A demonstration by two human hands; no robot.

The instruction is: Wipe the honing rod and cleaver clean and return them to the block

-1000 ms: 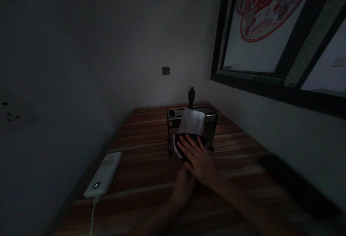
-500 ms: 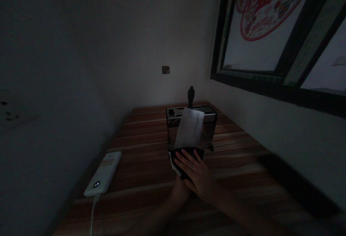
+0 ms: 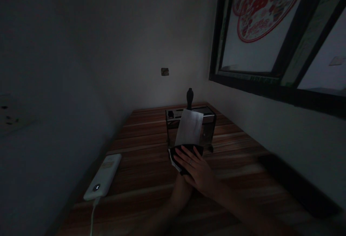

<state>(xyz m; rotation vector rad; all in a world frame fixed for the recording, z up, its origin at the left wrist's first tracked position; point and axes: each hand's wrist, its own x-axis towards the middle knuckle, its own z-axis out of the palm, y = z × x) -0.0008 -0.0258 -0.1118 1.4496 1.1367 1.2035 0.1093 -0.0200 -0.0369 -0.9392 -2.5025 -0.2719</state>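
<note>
Black pad (image 3: 190,148) slid lower, the blade (image 3: 189,128) part-hiding the rack (image 3: 208,117).

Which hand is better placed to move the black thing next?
Probably the right hand: its fingers lie spread on top of the black thing, near the flat grey piece. The left hand is partly hidden, its grip unclear.

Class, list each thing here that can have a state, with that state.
White rectangular power bank: lying flat, white cable attached
Dark metal rack: upright
Bulbous black handle: upright
Broad grey metal blade: near end covered
Black pale-edged cloth: partly covered by right hand
Right hand: fingers extended
Left hand: partly hidden; grip unclear
</note>
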